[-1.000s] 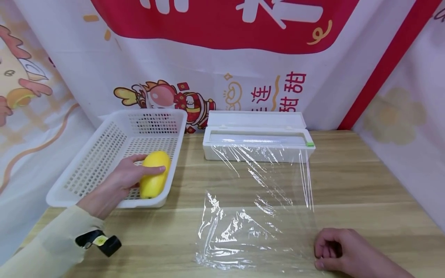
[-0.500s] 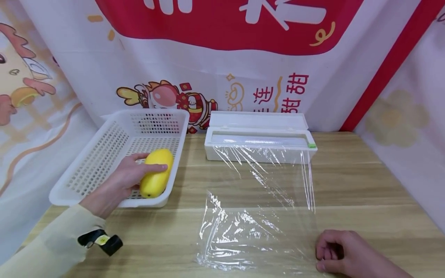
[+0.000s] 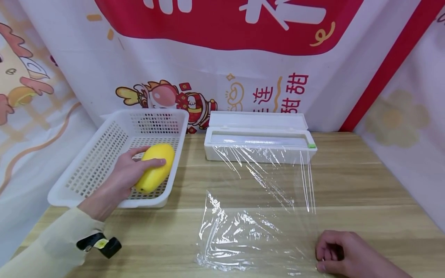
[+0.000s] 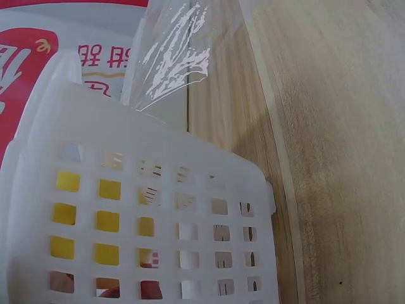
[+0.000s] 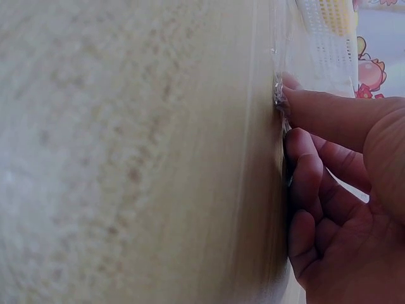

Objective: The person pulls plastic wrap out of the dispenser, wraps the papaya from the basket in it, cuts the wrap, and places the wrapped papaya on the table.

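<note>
wooden desk (image 3: 358,189); yellow fruit (image 3: 155,176) gripped by left fingers (image 3: 154,163), film (image 3: 257,216) pinched by right fingers (image 3: 330,266); film could be torn if tugged

Head view high, facing forward-down; wrist views close, left at basket (image 4: 145,136), right at tabletop (image 5: 209,190); film (image 3: 257,216) shared
</note>
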